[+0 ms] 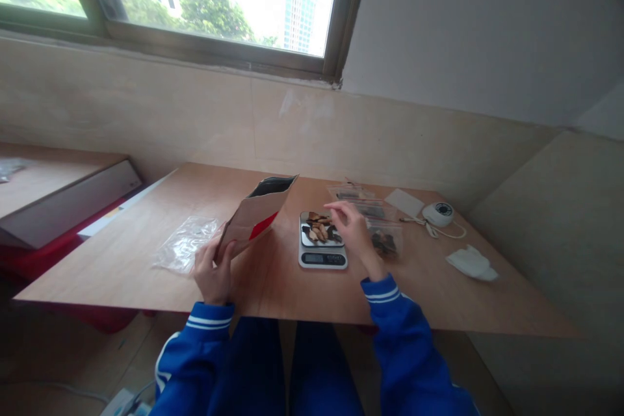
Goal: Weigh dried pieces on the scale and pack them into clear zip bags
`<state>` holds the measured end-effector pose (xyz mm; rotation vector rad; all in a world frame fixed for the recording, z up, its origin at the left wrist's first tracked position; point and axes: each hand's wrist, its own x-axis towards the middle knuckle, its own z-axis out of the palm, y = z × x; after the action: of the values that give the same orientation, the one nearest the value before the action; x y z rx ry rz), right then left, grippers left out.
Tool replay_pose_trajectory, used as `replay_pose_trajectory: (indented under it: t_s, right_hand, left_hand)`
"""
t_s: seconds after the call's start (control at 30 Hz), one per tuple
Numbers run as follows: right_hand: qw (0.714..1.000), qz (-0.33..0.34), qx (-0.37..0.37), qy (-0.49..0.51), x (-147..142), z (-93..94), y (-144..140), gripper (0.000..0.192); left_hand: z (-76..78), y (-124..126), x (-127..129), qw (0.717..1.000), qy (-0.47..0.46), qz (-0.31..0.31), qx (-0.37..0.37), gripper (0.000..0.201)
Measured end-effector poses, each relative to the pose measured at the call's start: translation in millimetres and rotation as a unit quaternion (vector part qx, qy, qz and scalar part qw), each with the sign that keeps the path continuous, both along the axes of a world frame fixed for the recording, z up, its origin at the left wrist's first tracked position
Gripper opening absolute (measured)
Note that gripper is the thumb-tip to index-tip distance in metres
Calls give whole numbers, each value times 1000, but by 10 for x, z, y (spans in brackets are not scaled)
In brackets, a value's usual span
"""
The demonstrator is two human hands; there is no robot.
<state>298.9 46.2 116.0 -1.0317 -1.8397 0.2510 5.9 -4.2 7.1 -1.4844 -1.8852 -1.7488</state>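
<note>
Blue sleeves with white cuff stripes lead to two bare hands over a wooden table (146,260). Just right of the scale (322,240), the right hand (355,233) hovers with its fingers curled loosely toward one another and its fingertips (336,207) above the far right corner of the pan; whether they pinch anything is too small to tell. On the scale lies a heap of brown and dark dried pieces (320,227), and its display faces the person. Left of the scale, the left hand (213,270) grips the lower end of a brown paper bag (253,218) between thumb and fingers, holding it tilted so that its open dark mouth points up and toward the scale; a red patch shows on its underside. Farther left of the scale, beyond the bag, a clear plastic bag (185,244) lies flat on the table. Right of the scale, partly behind the right hand, sit several clear pouches (385,237) with dark contents. Farther right lie a white card (403,202), a small white round device (437,213) with a cord, and a crumpled white tissue (472,262).
</note>
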Motion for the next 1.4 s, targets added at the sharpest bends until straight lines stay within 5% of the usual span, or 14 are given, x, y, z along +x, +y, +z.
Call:
replay_pose_trajectory:
  t_s: [0.27, 0.5, 0.63, 0.9, 1.03, 1.17, 1.4]
  right_hand:
    - [997, -55, -40, 23, 376, -362, -290, 21]
    - [960, -197, -177, 86, 790, -1114, -1379, 32]
    - [941, -261, -185, 109, 995, -1361, -1849, 34]
    - [953, -274, -110, 73, 1053, -1244, -1870, 26]
    - [973, -206, -91, 52, 921, -1243, -1820, 19]
    - [976, -180, -101, 71, 766, -1242, -1806, 18]
    - [973, -121, -163, 113, 483, -1101, -1801, 19]
  left_hand:
    - [35, 30, -5, 980, -82, 15, -179, 33]
    - [205, 193, -32, 956, -37, 54, -285, 39]
    - [272, 402, -31, 958, -11, 9, -288, 36]
    - [68, 347, -224, 984, 31, 31, -175, 47]
    - [-40, 104, -540, 957, 67, 85, -269, 38]
    - [-53, -15, -720, 931, 123, 52, -340, 44]
    - [84, -208, -592, 956, 6, 46, -289, 30]
